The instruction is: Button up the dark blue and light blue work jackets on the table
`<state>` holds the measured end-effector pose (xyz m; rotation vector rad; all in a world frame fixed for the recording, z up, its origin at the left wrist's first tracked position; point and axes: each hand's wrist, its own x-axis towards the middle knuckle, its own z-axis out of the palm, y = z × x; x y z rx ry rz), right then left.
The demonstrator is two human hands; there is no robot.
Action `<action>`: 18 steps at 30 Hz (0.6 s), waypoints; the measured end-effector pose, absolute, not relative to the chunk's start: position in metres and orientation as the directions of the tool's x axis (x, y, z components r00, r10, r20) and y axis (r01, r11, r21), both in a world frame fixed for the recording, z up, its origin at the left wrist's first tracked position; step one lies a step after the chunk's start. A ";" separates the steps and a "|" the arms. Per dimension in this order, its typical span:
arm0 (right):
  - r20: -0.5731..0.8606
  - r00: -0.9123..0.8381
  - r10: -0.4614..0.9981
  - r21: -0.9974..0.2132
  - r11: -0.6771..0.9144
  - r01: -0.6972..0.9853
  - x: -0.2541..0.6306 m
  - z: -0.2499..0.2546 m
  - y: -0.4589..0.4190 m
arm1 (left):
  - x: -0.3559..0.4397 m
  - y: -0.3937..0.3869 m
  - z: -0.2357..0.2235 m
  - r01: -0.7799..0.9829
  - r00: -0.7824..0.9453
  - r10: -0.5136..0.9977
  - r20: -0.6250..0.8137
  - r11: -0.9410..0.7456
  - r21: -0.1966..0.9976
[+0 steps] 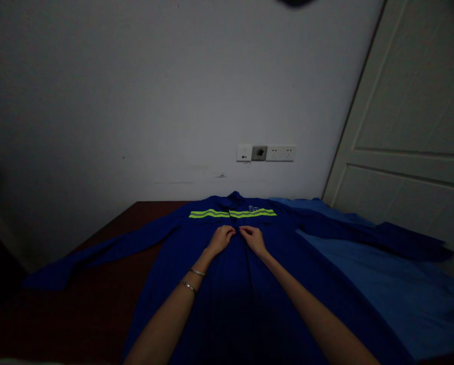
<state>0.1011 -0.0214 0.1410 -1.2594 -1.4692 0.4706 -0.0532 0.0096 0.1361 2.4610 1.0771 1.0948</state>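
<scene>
A dark blue work jacket (227, 284) lies spread out, its sleeves stretched to both sides, with yellow-green reflective strips (209, 214) across the chest. My left hand (221, 239) pinches at the front opening just below the strips, fingertips closed on the cloth. Facing it, a short gap away, my right hand (253, 239) pinches the other side of the opening. Too small to make out is whether a button or fastener sits between the fingertips. Two bracelets (189, 287) ring my left wrist.
A dark red-brown table (98, 304) carries the jacket. Light blue cloth (367, 274) lies under its right side. Behind stands a pale wall with a socket panel (281, 153). A panelled door (405, 126) rises at the right.
</scene>
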 end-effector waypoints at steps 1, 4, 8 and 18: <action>0.458 0.157 0.875 -0.829 0.355 0.433 0.101 0.141 -0.021 | -0.053 0.009 0.136 0.530 0.447 0.713 0.540 -0.698 0.482; 0.441 0.164 0.882 -0.853 0.355 0.384 0.102 0.140 -0.020 | -0.053 0.009 0.137 0.521 0.445 0.713 0.542 -0.698 0.491; 0.413 0.180 0.893 -0.886 0.349 0.305 0.104 0.137 -0.017 | -0.053 0.010 0.136 0.523 0.432 0.722 0.541 -0.689 0.502; 0.388 0.121 0.914 -0.878 0.326 0.350 0.107 0.136 -0.019 | -0.053 0.007 0.137 0.564 0.435 0.731 0.525 -0.676 0.475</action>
